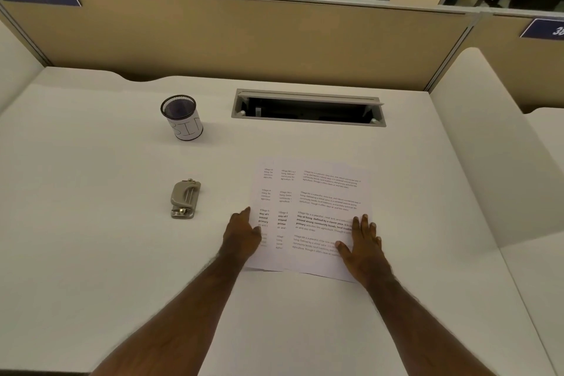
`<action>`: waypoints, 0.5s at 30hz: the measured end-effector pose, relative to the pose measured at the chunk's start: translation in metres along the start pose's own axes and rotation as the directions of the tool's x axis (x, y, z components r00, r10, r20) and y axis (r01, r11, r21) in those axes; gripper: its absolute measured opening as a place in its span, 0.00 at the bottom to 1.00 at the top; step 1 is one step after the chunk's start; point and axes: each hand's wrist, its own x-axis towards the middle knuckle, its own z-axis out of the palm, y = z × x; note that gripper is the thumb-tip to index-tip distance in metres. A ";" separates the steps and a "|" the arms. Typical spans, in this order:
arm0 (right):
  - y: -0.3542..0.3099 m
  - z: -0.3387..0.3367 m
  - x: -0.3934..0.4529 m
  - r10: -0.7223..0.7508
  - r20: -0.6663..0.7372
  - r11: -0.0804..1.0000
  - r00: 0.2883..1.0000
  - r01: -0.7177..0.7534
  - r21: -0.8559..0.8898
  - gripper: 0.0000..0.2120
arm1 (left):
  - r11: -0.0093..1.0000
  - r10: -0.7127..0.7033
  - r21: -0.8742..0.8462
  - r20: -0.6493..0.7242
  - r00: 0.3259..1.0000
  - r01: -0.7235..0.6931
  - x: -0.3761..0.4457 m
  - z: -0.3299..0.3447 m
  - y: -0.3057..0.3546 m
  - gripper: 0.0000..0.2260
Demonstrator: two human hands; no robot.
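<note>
A: Papers, loc.?
B: Overlapping white printed paper sheets [314, 192], white bench [106, 238], centre-right. Left hand [242, 236] touches sheets' left edge; right hand [364, 249] flat on lower-right corner. Fingers straight on both.
A: Surroundings?
B: Grey-beige metal hole punch [185, 199] apart, to left. Black mesh cup w/ white label [182, 117] behind punch. Open grey cable hatch [308, 108] beyond sheets.

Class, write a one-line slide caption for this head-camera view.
Left hand and right hand touch overlapping printed sheets on a white desk, hole punch and mesh cup beside them.
</note>
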 end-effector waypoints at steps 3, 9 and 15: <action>-0.005 0.002 0.001 -0.037 0.010 0.999 0.999 0.036 0.018 0.37 | 0.997 0.030 -0.066 0.010 0.999 -0.029 0.000 0.003 0.002 0.15; -0.021 0.008 0.001 -0.101 0.030 0.991 0.994 0.098 0.093 0.37 | 0.993 0.022 -0.113 0.024 0.999 -0.019 0.000 0.010 0.005 0.15; -0.034 0.012 0.001 -0.134 0.091 0.980 0.987 0.118 0.162 0.37 | 0.911 -0.050 -0.403 0.117 0.992 0.093 -0.001 0.014 0.003 0.16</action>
